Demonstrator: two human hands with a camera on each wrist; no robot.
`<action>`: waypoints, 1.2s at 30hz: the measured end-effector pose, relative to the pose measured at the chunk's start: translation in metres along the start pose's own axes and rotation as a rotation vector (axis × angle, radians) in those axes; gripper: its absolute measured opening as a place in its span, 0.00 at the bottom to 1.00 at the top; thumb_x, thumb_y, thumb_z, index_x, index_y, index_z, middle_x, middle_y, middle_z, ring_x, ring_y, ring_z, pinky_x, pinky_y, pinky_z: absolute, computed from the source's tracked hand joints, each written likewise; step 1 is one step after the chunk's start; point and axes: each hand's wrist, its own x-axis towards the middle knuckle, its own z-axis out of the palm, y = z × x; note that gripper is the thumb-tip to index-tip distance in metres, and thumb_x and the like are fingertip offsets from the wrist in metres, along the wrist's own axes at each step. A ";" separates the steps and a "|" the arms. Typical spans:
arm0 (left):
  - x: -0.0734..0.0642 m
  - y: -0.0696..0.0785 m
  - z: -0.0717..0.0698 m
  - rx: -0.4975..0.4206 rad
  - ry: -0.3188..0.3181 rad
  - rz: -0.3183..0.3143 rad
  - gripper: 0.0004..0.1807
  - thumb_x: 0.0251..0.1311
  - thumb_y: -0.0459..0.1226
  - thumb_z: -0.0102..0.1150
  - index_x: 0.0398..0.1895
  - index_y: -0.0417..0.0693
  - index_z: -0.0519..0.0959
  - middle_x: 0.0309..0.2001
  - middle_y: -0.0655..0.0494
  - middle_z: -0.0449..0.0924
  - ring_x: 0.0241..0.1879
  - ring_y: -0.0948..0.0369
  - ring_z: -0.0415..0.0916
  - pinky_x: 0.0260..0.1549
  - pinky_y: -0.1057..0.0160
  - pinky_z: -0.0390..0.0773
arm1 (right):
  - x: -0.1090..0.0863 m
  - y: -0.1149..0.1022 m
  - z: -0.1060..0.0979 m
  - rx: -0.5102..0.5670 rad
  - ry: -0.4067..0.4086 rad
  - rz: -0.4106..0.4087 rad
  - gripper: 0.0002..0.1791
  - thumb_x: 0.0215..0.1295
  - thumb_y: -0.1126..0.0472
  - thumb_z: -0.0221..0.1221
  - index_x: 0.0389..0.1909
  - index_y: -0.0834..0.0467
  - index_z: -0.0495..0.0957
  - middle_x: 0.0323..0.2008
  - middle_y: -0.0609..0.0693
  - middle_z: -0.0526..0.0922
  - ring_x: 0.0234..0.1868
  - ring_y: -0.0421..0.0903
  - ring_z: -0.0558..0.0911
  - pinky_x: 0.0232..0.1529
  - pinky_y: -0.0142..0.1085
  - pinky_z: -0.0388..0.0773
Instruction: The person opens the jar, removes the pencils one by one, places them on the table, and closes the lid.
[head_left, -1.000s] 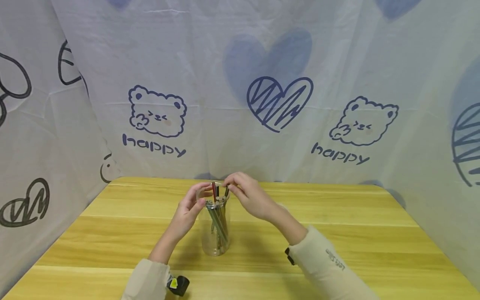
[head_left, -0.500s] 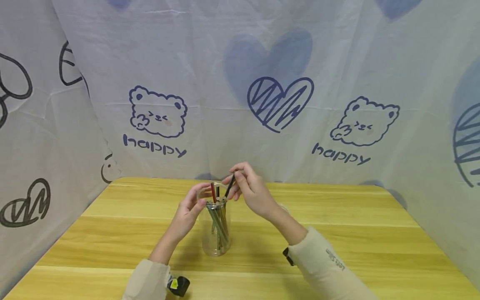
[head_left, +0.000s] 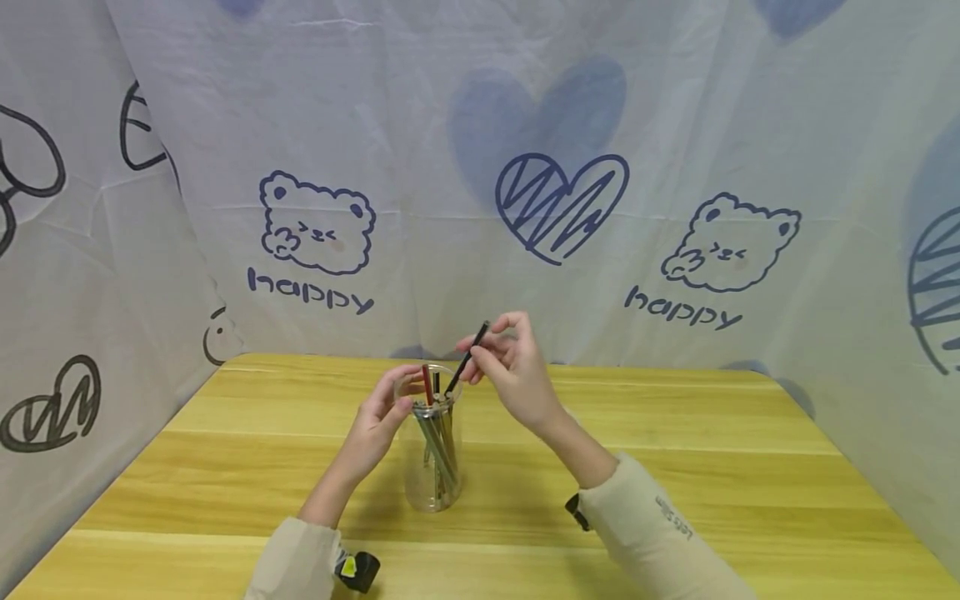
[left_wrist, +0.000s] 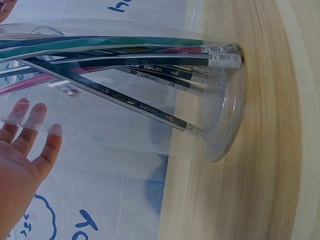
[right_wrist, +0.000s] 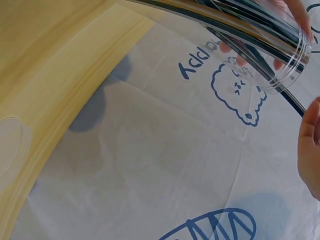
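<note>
A tall clear jar (head_left: 411, 479) stands upright on the table with several pencils (left_wrist: 135, 104) inside, their eraser ends down. My left hand (head_left: 378, 412) grips the jar near its top, thumb on the near side and fingers round the far side. Between the thumb and fingers of my right hand (head_left: 521, 375) is a black pencil (head_left: 471, 354), slanted up to the right, its lower part still within the jar mouth. A red pencil (head_left: 427, 383) and another dark one stick up out of the rim. In the right wrist view, the pencil (right_wrist: 292, 101) leaves the jar's mouth toward the right hand.
A clear round lid (right_wrist: 12, 150) lies on the wooden table (head_left: 712, 475), partly hidden behind my right wrist in the head view. A white printed cloth (head_left: 450, 275) hangs behind the table and along its sides.
My right hand has moved up and slightly right from the jar rim, drawing the black pencil partway out. The left hand and jar have stayed in place.
</note>
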 end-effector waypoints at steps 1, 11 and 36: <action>0.000 0.000 0.000 0.007 0.002 0.001 0.19 0.66 0.36 0.39 0.59 0.37 0.59 0.54 0.34 0.66 0.52 0.42 0.64 0.47 0.47 0.65 | 0.000 0.000 0.000 -0.005 0.021 -0.026 0.10 0.61 0.80 0.44 0.37 0.67 0.55 0.35 0.69 0.76 0.23 0.44 0.77 0.25 0.33 0.76; -0.001 -0.001 0.000 0.036 0.014 -0.007 0.19 0.66 0.36 0.40 0.59 0.38 0.60 0.55 0.35 0.66 0.52 0.45 0.65 0.46 0.45 0.65 | 0.002 0.000 -0.001 -0.055 0.170 -0.256 0.06 0.59 0.80 0.47 0.36 0.73 0.64 0.36 0.71 0.75 0.23 0.42 0.76 0.25 0.29 0.74; -0.001 -0.001 0.001 0.045 0.020 -0.005 0.19 0.66 0.34 0.39 0.59 0.40 0.61 0.56 0.37 0.65 0.52 0.40 0.63 0.46 0.43 0.65 | 0.002 -0.001 -0.007 0.018 0.296 -0.367 0.25 0.48 0.87 0.51 0.48 0.77 0.56 0.49 0.53 0.73 0.36 0.48 0.78 0.34 0.35 0.77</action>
